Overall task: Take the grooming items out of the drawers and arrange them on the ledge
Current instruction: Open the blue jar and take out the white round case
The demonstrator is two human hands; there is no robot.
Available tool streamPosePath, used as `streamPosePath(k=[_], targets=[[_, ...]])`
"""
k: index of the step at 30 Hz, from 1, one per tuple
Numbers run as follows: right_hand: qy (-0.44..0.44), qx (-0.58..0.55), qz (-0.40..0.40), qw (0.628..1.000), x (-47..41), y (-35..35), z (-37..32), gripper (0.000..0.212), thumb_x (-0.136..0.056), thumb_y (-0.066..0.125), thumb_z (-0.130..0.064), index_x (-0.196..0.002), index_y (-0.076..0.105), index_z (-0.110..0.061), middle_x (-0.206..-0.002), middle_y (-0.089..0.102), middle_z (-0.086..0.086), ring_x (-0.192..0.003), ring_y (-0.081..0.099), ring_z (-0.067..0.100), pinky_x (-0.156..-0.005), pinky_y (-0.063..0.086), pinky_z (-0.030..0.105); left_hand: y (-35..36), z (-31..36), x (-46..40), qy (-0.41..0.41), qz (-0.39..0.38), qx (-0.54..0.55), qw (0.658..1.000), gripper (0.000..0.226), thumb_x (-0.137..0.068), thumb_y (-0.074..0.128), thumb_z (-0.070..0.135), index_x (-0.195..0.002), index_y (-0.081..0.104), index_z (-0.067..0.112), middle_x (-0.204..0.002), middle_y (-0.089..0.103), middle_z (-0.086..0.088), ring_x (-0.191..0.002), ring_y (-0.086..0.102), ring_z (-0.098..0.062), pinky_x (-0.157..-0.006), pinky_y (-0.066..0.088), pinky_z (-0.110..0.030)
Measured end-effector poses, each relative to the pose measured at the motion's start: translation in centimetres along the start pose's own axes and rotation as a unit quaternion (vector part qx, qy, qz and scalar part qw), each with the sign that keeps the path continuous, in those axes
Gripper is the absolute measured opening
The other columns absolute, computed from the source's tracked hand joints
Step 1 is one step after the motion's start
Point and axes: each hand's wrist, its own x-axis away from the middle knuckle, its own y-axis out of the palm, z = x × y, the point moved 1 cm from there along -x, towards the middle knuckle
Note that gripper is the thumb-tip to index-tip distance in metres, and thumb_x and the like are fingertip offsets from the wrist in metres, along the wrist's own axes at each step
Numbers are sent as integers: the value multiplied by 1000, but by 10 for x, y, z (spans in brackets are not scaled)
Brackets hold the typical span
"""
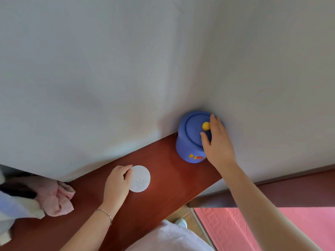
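A: Jar, blue, sits at the far right end of the ledge, in the corner against the wall. Disc, white and round, lies flat nearer the middle.

B: What are the hands doing?

A: Right hand rests on the jar's lid, its fingers lying loosely beside the yellow knob, not closed round it. Left hand pinches the disc's left edge.

B: So which step?

A: Arranging, I'd judge; both items are already on the ledge. Next comes settling each in its spot, then letting go without nudging them.

B: Any writing?

A: Yellow and red letters on the jar's near side, half hidden by the wrist; I can't read them. The disc bears a faint starburst pattern, no words.

B: Anything else?

A: Pink cloth bunched at the ledge's left end.
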Motion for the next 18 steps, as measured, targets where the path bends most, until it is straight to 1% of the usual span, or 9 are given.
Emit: streamPosePath(k=[2,3,5,8,10,12,15,17,18], targets=[[-36,19,59,997,10,-1,-5,56,-95,44,-24,-144,27,-3,-150,33,9,-140,21,17,-111,23,28,2,-1,-1,8,-1,-8,1000,28,-95,46,19,-115,65,13,-103,59,5,-97,54,-11,-80,39,-23],[-65,23,90,994,17,-1,-9,55,-94,41,-27,-141,33,-1,-147,38,12,-138,24,17,-110,24,27,1,-1,-1,15,-2,-16,1000,29,-94,47,18,-116,64,12,-106,60,4,-100,55,-14,-82,41,-25],[-127,7,105,986,34,4,-20,51,-93,38,-28,-137,41,-2,-142,44,13,-135,29,18,-110,22,24,-3,1,1,73,7,-67,995,31,-94,45,20,-116,64,11,-108,62,0,-102,56,-20,-86,44,-30],[-216,-13,60,975,63,22,-39,44,-93,44,-24,-133,48,-6,-139,48,8,-135,36,19,-113,26,34,-15,3,9,245,34,-173,954,38,-88,39,26,-110,66,11,-103,66,-3,-101,58,-22,-89,39,-31],[-257,1,5,966,79,39,-48,44,-91,49,-25,-132,50,-9,-139,49,5,-135,38,18,-113,27,36,-23,4,14,295,32,-199,934,39,-88,39,27,-112,65,11,-108,67,-3,-109,55,-20,-94,36,-32],[-283,30,-50,957,91,55,-54,46,-90,50,-28,-133,49,-12,-140,49,2,-134,38,17,-112,27,34,-32,1,19,301,30,-213,929,41,-89,39,29,-117,63,11,-116,65,-3,-115,55,-20,-97,36,-33],[-298,88,-105,945,104,77,-61,49,-89,44,-33,-135,47,-15,-140,49,1,-132,41,16,-110,31,33,-46,-7,29,290,35,-219,931,45,-94,33,34,-121,61,11,-121,63,-3,-119,51,-19,-99,35,-32],[-300,124,-137,936,112,89,-66,51,-88,40,-36,-135,47,-15,-139,51,0,-131,43,16,-109,34,33,-57,-15,37,276,41,-221,934,44,-92,38,33,-121,61,10,-121,63,-3,-120,48,-18,-99,34,-32],[-303,134,-148,932,115,93,-69,53,-88,40,-38,-134,48,-15,-138,51,0,-130,44,16,-109,32,32,-62,-20,41,266,42,-225,936,43,-90,41,33,-121,61,10,-121,63,-3,-121,48,-18,-99,34,-31]])
